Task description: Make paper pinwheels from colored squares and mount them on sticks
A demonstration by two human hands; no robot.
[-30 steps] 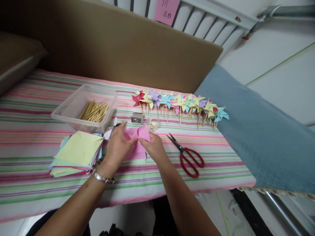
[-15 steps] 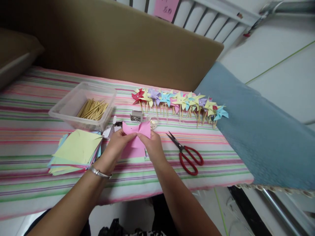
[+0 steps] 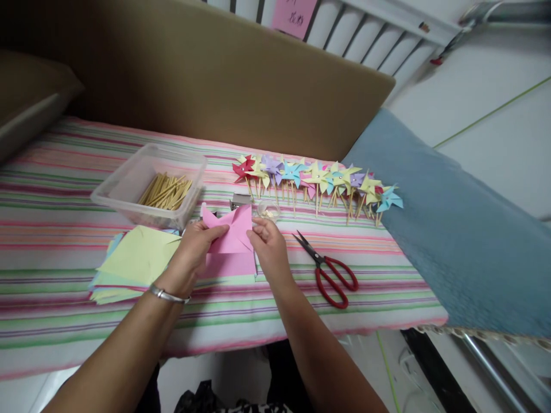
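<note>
My left hand (image 3: 192,250) pinches the middle and left side of a pink paper square (image 3: 229,229), cut and partly folded into pinwheel flaps, and lifts it off the striped cloth (image 3: 64,189). My right hand (image 3: 268,249) grips the paper's right edge with closed fingers. A silver bangle (image 3: 167,295) sits on my left wrist. More pink paper (image 3: 230,265) lies flat under the hands.
A stack of coloured paper squares (image 3: 133,267) lies to the left. A clear tub of wooden sticks (image 3: 152,186) stands behind it. Red-handled scissors (image 3: 329,272) lie to the right. Several finished pinwheels (image 3: 318,180) line the back. A blue cloth (image 3: 451,229) covers the right side.
Both hands have lifted the pink paper slightly and turned it; its flaps now stand up more, with the left corner raised toward the tub.
</note>
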